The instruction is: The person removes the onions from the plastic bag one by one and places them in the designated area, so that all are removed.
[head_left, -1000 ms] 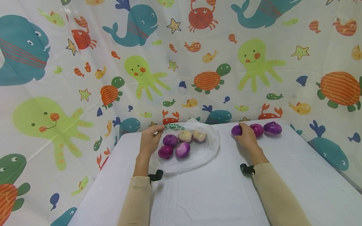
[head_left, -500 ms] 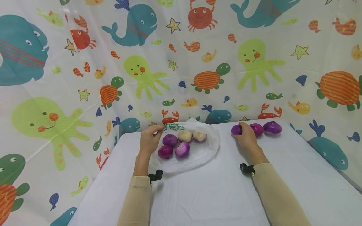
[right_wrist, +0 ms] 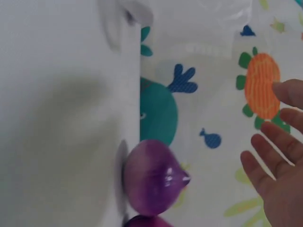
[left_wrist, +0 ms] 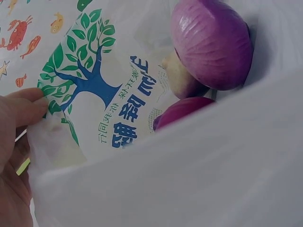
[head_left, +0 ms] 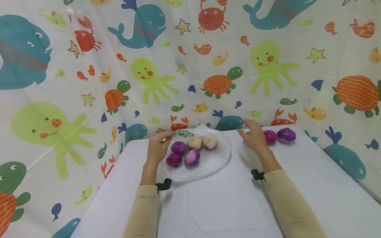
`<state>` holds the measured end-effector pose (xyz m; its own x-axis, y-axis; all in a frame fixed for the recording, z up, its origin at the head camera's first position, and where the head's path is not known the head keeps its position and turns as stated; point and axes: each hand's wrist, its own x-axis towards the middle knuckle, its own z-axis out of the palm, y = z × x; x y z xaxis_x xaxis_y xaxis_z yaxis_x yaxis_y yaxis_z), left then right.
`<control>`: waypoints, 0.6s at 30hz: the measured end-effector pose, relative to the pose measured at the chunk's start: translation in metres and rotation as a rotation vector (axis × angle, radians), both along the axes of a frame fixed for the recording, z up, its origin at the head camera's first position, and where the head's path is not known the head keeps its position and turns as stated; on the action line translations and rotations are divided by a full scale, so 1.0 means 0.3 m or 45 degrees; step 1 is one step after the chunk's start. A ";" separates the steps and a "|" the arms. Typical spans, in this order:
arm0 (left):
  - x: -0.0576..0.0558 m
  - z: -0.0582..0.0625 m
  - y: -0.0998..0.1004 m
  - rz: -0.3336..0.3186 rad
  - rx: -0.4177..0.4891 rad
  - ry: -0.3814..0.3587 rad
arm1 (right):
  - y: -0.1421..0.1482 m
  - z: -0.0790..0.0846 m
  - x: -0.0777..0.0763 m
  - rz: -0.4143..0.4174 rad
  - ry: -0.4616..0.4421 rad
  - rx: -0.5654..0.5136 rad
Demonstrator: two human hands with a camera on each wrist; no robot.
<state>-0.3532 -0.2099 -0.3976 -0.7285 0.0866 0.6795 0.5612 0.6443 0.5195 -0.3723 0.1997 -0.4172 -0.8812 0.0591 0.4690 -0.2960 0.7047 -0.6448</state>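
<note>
My left hand (head_left: 157, 147) pinches the upper left edge of a thin white plastic bag (head_left: 215, 162), which has a green and blue tree print (left_wrist: 92, 78) in the left wrist view. Red onions (head_left: 192, 158) and pale-ended ones (head_left: 194, 143) lie on or in the bag; I cannot tell which. My right hand (head_left: 256, 137) is raised with fingers spread, holding nothing. Just behind it sits a purple onion (right_wrist: 154, 177), apart from the fingers and mostly hidden in the head view. To its right stand two more onions, a magenta one (head_left: 270, 137) and a purple one (head_left: 286, 135).
A white cloth covers the table (head_left: 220, 208). Close behind its far edge hangs a curtain (head_left: 190, 79) printed with sea animals, which also runs along the left side. Small black cameras (head_left: 164, 184) are strapped at both wrists.
My right hand has let go of the leftmost onion in the row, opened its fingers and lifted slightly to the left. The left hand and the bag stay as they were.
</note>
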 end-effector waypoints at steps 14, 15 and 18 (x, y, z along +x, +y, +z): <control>0.007 0.002 0.002 0.003 0.013 -0.041 | -0.160 0.056 0.047 0.573 0.145 0.022; 0.007 0.003 0.002 0.002 0.012 -0.038 | -0.167 0.056 0.048 0.576 0.151 0.030; 0.007 0.003 0.003 0.000 0.005 -0.030 | -0.181 0.052 0.050 0.587 0.175 0.045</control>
<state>-0.3513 -0.2090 -0.3968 -0.7441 0.0844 0.6628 0.5491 0.6423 0.5347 -0.3572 0.1455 -0.4015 -0.7416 -0.3412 0.5776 -0.6635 0.5007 -0.5560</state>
